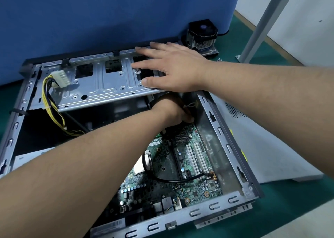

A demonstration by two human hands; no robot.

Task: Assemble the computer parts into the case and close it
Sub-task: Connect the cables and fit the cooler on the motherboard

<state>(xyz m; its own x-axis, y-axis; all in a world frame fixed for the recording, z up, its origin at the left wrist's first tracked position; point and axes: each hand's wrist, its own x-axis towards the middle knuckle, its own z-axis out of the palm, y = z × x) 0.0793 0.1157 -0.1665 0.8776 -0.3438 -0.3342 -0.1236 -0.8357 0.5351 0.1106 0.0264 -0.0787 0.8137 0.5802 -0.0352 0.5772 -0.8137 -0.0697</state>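
Observation:
The open computer case (pixel 233 143) lies on a green mat with its green motherboard (pixel 189 167) inside. A grey metal drive cage (pixel 101 86) is tilted up at the far side of the case. My right hand (pixel 173 69) lies flat on the cage's right end, fingers spread and straight. My left hand (pixel 171 111) reaches under the cage at the far right corner, its fingers curled round something dark there; I cannot tell what it is. A white power connector (pixel 62 78) on yellow and black wires rests on the cage's left end.
A CPU cooler with fan (pixel 201 36) stands behind the case against a blue partition (pixel 108 17). The grey side panel (pixel 262 142) lies to the right of the case. A white metal post (pixel 267 22) rises at the right. A black cable (pixel 180 180) crosses the motherboard.

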